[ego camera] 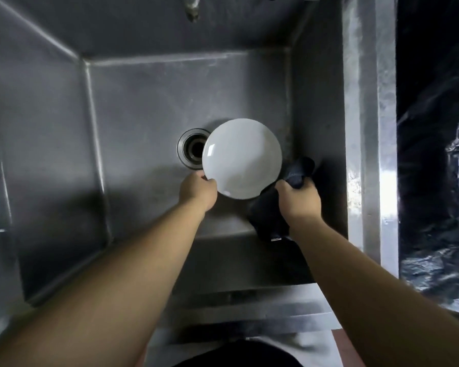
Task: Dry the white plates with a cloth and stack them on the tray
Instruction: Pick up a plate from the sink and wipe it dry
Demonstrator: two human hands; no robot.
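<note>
Head cam looks straight down into a deep steel sink [59,144], both bare arms reaching out over it. Left hand [198,190] has its grip pinched on the near-left rim of a white plate [241,157], holding it up over the basin, tilted a bit, face toward the camera. The plate covers the right part of the drain [191,149]. Right hand [300,198] sits just right of the plate, fingers curled tight round a dark cloth [269,215]; one bunch of it sticks out past the knuckles, the rest hangs below the hand. Can't tell if the cloth touches the plate's rim. A tap spout [192,7] pokes in above the sink. Crinkly black plastic [435,154] lies right of the sink's edge.
</note>
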